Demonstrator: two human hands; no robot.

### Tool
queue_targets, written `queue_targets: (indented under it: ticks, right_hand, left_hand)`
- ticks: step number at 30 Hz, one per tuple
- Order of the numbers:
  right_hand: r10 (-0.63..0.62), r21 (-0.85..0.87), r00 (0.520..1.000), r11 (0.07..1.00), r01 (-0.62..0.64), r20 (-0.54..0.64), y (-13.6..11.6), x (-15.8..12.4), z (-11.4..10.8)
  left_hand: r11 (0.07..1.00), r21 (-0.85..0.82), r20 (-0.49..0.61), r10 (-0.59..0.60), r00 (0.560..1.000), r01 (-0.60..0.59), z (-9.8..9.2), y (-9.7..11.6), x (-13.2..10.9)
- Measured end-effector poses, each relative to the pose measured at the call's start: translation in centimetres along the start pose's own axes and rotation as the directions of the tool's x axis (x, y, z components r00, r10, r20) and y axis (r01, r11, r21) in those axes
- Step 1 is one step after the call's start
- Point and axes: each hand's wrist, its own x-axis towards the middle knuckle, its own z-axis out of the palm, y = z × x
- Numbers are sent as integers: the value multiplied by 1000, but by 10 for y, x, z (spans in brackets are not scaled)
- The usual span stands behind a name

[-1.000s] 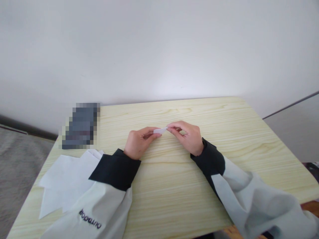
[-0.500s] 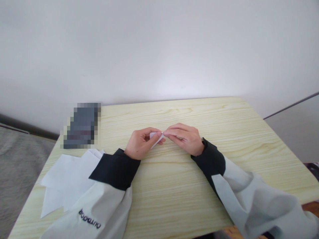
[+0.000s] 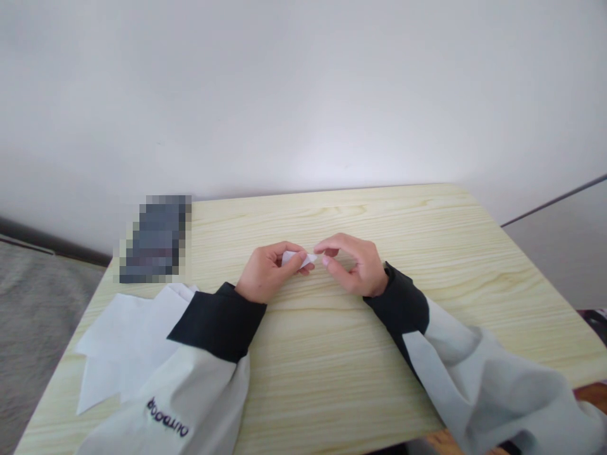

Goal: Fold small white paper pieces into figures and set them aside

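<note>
The right hand (image 3: 361, 262) has loosened its pinch, thumb and forefinger now parted near the folded paper (image 3: 290, 258). The left hand (image 3: 264, 273) still pinches it.

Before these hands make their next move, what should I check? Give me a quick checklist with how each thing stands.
1. Left hand holds the paper: ok, pinched between thumb and fingers.
2. Paper's pointed end sticks out of that grip: ok, it faces the right hand.
3. Right hand grips the paper: not ok, its thumb and forefinger stand apart near the point.
4. Paper's creases are neat: cannot tell, too small to see.
5. Sheets are clear of the left sleeve: cannot tell, the sleeve overlaps them in view but contact is unclear.
</note>
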Motion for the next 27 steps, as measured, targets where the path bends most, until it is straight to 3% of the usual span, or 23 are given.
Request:
queue_targets:
  ticks: [3, 7, 15, 22, 27]
  right_hand:
    - [58, -30, 998, 998, -57, 27, 1, 1, 0]
    - [43, -99, 990, 995, -30, 136, 4, 1, 2]
    - [7, -97, 991, 995, 6, 134, 5, 1, 4]
    - [83, -55, 965, 996, -71, 251, 5, 2, 2]
    - [88, -18, 962, 996, -87, 258, 6, 2, 4]
  left_hand:
    - [994, 95, -19, 52, 998, -50, 1, -3, -1]
    - [980, 163, -7, 113, 994, -110, 1, -7, -1]
    - [973, 218, 13, 79, 997, -80, 0, -2, -2]
    - [957, 256, 35, 133, 991, -137, 0, 0, -1]
    - [949, 289, 45, 121, 992, -129, 1, 0, -1]
